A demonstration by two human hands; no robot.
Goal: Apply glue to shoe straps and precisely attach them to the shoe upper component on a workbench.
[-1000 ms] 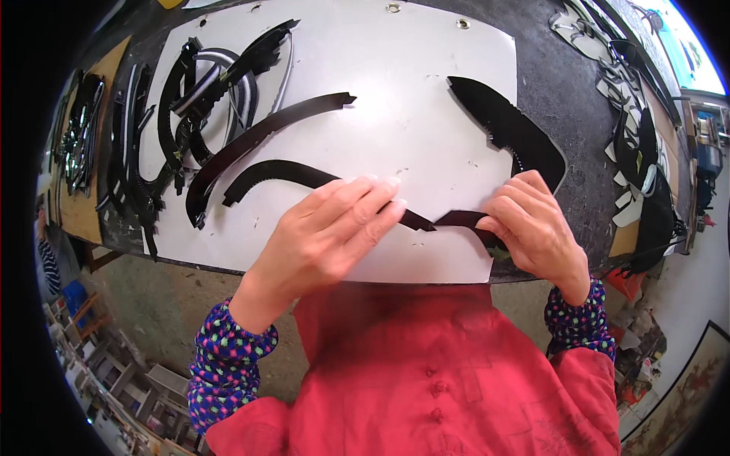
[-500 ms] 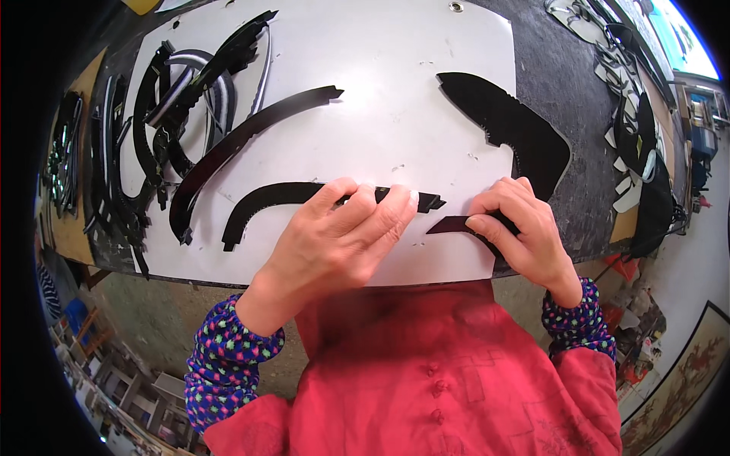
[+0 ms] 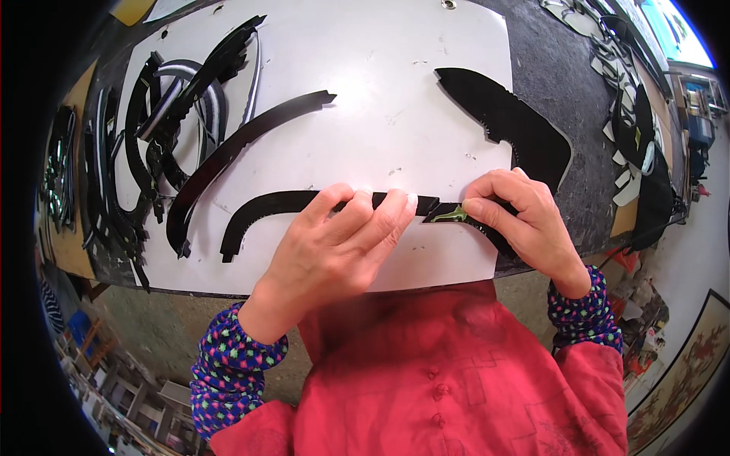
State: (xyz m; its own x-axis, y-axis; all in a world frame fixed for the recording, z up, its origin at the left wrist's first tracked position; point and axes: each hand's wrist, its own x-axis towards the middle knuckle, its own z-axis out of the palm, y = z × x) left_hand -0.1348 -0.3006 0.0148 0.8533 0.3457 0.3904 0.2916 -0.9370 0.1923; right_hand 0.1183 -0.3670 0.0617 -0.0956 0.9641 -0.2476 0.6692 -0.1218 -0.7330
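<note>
On the white board (image 3: 380,137) lies a curved black strip (image 3: 262,204) with a finely notched inner edge. My left hand (image 3: 334,243) holds it near its right end, fingers bent and pressed together on it. My right hand (image 3: 525,220) pinches a second curved black strip (image 3: 494,237) between thumb and fingers. That strip's left end, with a greenish glare on it, lies against or just under the first strip's right end; whether they are joined I cannot tell. The fingers hide part of both strips. Beyond my right hand rests a broad black curved piece (image 3: 517,121).
Another long black strip (image 3: 236,148) curves across the board's left side, beside a tangle of black and grey-striped strips (image 3: 182,99). More strips (image 3: 65,178) lie at the far left. Black and white offcuts (image 3: 627,114) are heaped on the dark table (image 3: 544,76) at the right.
My right hand has brought its strip's end up and left to the end of the other strip. My left hand keeps its place on its strip. The view has shifted slightly.
</note>
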